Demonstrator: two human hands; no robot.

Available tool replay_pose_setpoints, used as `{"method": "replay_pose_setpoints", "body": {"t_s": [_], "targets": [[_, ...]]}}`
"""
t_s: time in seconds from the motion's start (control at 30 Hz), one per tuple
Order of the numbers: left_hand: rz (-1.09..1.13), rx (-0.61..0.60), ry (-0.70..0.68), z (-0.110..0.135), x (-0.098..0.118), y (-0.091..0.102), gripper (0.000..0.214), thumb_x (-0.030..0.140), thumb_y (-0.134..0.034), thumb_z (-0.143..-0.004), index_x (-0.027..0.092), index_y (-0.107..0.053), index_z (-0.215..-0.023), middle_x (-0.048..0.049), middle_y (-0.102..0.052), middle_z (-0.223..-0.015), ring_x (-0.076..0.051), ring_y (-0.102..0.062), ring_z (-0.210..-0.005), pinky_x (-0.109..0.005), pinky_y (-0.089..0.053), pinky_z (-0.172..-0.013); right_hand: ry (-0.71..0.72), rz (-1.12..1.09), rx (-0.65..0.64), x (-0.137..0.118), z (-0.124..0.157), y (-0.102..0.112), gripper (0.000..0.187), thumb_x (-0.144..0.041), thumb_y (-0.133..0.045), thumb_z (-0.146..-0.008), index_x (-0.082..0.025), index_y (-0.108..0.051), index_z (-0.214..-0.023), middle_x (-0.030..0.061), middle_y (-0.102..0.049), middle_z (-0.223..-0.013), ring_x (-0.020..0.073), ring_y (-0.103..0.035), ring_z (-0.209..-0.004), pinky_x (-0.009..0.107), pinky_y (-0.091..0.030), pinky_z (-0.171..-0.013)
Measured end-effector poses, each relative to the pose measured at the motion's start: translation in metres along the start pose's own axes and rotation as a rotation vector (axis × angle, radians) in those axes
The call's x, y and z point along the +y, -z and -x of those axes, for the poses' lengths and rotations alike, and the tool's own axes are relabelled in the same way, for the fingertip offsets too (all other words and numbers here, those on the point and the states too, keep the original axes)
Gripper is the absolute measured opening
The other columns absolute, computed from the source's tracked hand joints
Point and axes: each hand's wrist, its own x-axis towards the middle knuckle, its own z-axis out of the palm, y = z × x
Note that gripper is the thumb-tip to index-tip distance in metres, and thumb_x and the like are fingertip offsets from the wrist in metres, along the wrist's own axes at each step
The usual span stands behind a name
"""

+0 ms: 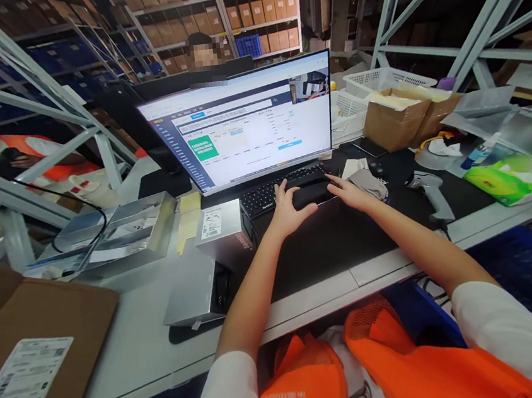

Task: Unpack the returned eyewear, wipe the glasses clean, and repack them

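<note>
A dark, elongated black case [312, 194] is between my two hands, just in front of the black keyboard [259, 203], and covers part of its keys. My left hand [290, 209] is at the case's left end, thumb stretched along the near side and fingers on the far side. At the right end, my right hand [350, 193] has its fingertips on the case. Its kind is hard to make out. Left of the keyboard, a silver product box [225, 235] with a white label stands on the desk. A second silver box [193, 295] lies nearer to me.
The lit monitor [258, 124] stands behind the keyboard. At right are a barcode scanner [430, 194], a mouse [377, 169], a green packet [506, 183] and cardboard boxes [396, 125]. A brown carton [83, 313] and an open grey tray [132, 238] occupy the left. Two people are beyond the desk.
</note>
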Motion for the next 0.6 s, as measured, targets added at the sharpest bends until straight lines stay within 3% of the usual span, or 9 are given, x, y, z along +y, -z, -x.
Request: {"method": "replay_pose_setpoints", "body": {"t_s": [0.1,0.23,0.33,0.43,0.53,0.6], "targets": [[-0.103,-0.135,0.003,0.003,-0.002,0.01,0.074,0.033,-0.084,-0.076,0.017,-0.053,-0.141,-0.019,-0.007,-0.173,-0.039,-0.002,-0.162,-0.056,-0.017,-0.131,0.016,-0.049,0.046,0.006,-0.01,-0.007,0.092,-0.081,-0.058,-0.079,-0.022,-0.053,-0.15,0.0112,-0.044,-0.163,0.0305,-0.037,-0.153,0.047,-0.021,-0.13],[-0.121,-0.071,0.028,0.004,-0.008,0.008,0.067,0.032,-0.078,-0.082,0.019,-0.052,-0.143,-0.0195,-0.01,-0.172,-0.036,-0.015,-0.161,-0.055,-0.021,-0.13,0.025,-0.143,0.053,0.011,-0.012,-0.013,0.09,-0.082,-0.057,-0.08,-0.026,-0.053,-0.15,0.0072,-0.042,-0.164,0.028,-0.031,-0.157,0.045,-0.019,-0.13],[-0.102,-0.024,0.027,0.006,-0.01,0.006,0.061,0.029,-0.082,-0.077,0.016,-0.058,-0.132,-0.0201,-0.019,-0.17,-0.034,-0.024,-0.159,-0.049,-0.026,-0.13,0.024,-0.206,0.053,0.013,-0.007,-0.022,0.084,-0.081,-0.048,-0.085,-0.032,-0.047,-0.154,0.0027,-0.043,-0.164,0.0271,-0.033,-0.156,0.05,-0.026,-0.128],[-0.126,-0.007,0.061,0.017,-0.008,0.017,0.057,0.024,-0.084,-0.073,0.015,-0.061,-0.126,-0.02,-0.025,-0.168,-0.033,-0.033,-0.156,-0.045,-0.029,-0.129,0.028,-0.227,0.031,0.012,-0.001,-0.039,0.086,-0.082,-0.043,-0.087,-0.032,-0.042,-0.157,0.0026,-0.042,-0.164,0.0268,-0.036,-0.155,0.05,-0.032,-0.126],[-0.188,-0.026,0.15,0.032,0.0,0.031,0.06,0.021,-0.081,-0.075,0.017,-0.058,-0.13,-0.0211,-0.021,-0.17,-0.035,-0.03,-0.157,-0.048,-0.03,-0.128,0.037,-0.189,-0.005,0.004,0.002,-0.062,0.088,-0.082,-0.039,-0.089,-0.028,-0.042,-0.158,0.0048,-0.042,-0.164,0.0256,-0.038,-0.153,0.046,-0.032,-0.126],[-0.257,-0.026,0.235,0.042,0.007,0.035,0.059,0.021,-0.079,-0.077,0.02,-0.057,-0.132,-0.021,-0.02,-0.171,-0.04,-0.022,-0.159,-0.058,-0.031,-0.126,0.041,-0.131,-0.025,-0.004,0.004,-0.075,0.086,-0.081,-0.038,-0.09,-0.027,-0.044,-0.157,0.005,-0.042,-0.165,0.0248,-0.038,-0.154,0.045,-0.029,-0.128]]}}
